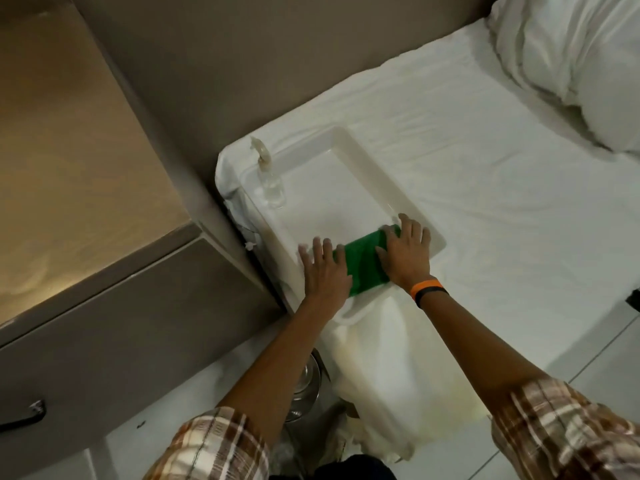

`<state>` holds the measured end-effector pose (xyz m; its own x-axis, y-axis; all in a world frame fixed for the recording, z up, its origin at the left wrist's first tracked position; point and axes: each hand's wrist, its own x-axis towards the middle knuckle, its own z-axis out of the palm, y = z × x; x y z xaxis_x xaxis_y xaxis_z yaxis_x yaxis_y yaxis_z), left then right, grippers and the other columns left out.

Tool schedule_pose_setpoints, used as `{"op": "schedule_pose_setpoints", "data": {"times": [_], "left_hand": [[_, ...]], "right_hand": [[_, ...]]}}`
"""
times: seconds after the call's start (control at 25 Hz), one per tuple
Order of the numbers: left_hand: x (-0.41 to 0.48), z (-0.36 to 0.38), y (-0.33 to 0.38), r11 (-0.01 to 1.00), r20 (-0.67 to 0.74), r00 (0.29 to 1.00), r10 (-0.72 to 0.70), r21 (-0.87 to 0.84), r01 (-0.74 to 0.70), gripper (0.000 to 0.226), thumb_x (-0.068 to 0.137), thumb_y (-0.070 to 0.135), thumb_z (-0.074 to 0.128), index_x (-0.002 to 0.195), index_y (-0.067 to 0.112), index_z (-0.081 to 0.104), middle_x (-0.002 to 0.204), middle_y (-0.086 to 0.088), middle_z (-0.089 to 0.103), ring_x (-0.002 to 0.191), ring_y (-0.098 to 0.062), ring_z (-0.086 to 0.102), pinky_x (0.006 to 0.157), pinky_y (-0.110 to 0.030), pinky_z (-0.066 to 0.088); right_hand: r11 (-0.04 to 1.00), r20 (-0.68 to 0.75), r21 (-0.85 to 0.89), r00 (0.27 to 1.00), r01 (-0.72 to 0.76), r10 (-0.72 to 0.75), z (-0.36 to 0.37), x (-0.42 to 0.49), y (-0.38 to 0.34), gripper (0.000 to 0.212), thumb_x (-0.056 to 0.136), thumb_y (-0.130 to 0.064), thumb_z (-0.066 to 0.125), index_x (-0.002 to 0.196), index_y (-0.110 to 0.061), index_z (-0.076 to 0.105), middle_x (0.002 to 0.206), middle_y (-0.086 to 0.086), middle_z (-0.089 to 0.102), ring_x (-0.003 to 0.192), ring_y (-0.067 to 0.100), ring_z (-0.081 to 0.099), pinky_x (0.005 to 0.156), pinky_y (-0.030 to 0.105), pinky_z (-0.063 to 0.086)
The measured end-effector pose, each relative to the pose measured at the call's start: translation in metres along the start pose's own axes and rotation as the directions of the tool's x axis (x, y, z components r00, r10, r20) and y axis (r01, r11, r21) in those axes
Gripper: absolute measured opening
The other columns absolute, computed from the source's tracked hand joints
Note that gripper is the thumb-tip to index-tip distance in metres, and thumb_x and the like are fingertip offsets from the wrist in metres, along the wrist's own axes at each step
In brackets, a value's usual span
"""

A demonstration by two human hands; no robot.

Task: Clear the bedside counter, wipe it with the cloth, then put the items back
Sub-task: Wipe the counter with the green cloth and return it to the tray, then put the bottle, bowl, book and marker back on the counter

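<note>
A folded green cloth (365, 263) lies in the near end of a white tray (367, 164) that rests on the bed's corner. My left hand (323, 270) lies flat with fingers spread on the cloth's left edge and the tray floor. My right hand (405, 252) presses flat on the cloth's right side, an orange and black band on its wrist. A clear pump bottle (272, 181) stands upright in the tray's far left corner. The bedside counter (76, 174) is at the left, its brown top bare.
The white bed sheet (485, 202) spreads to the right, with a pillow (581, 71) at the far right. A drawer front with a dark handle (24, 415) is below the counter. A metal bin (306, 386) stands on the white floor between counter and bed.
</note>
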<state>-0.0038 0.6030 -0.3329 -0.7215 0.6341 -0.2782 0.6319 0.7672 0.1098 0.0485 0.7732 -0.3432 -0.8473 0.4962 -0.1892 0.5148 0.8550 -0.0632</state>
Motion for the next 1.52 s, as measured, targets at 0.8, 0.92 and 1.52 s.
{"op": "schedule_pose_setpoints", "data": {"times": [0.8, 0.92, 1.52], "left_hand": [[-0.273, -0.3, -0.295, 0.917, -0.565, 0.738, -0.369, -0.093, 0.387, 0.084, 0.099, 0.069, 0.022, 0.159, 0.01, 0.018, 0.168, -0.013, 0.016, 0.157, -0.027, 0.002, 0.127, -0.049, 0.005], [-0.324, -0.292, -0.38, 0.875, -0.546, 0.704, -0.453, -0.12, 0.47, 0.086, 0.098, 0.071, 0.022, 0.16, 0.012, 0.015, 0.168, -0.012, 0.013, 0.157, -0.025, -0.002, 0.128, -0.048, 0.002], [-0.416, -0.215, -0.6, 0.808, -0.309, 0.751, -0.583, -0.317, 0.497, 0.085, 0.099, 0.065, 0.029, 0.16, 0.014, 0.001, 0.17, -0.009, 0.0, 0.156, -0.022, -0.006, 0.128, -0.043, 0.0]], "right_hand": [[0.786, -0.439, -0.034, 0.697, 0.617, -0.567, -0.312, -0.139, -0.382, 0.103, 0.087, -0.084, 0.023, 0.157, -0.009, 0.029, 0.167, 0.018, 0.022, 0.157, 0.034, 0.014, 0.127, 0.056, 0.012], [0.741, -0.428, -0.016, 0.665, 0.672, -0.612, -0.292, -0.162, -0.478, 0.105, 0.085, -0.085, 0.025, 0.158, -0.009, 0.029, 0.166, 0.017, 0.024, 0.157, 0.033, 0.015, 0.128, 0.056, 0.008], [0.639, -0.124, 0.529, 0.796, 0.558, -0.593, -0.236, -0.196, -0.805, 0.085, 0.093, -0.048, 0.065, 0.157, -0.008, 0.026, 0.163, 0.014, 0.029, 0.148, 0.031, 0.035, 0.12, 0.044, 0.036]]}}
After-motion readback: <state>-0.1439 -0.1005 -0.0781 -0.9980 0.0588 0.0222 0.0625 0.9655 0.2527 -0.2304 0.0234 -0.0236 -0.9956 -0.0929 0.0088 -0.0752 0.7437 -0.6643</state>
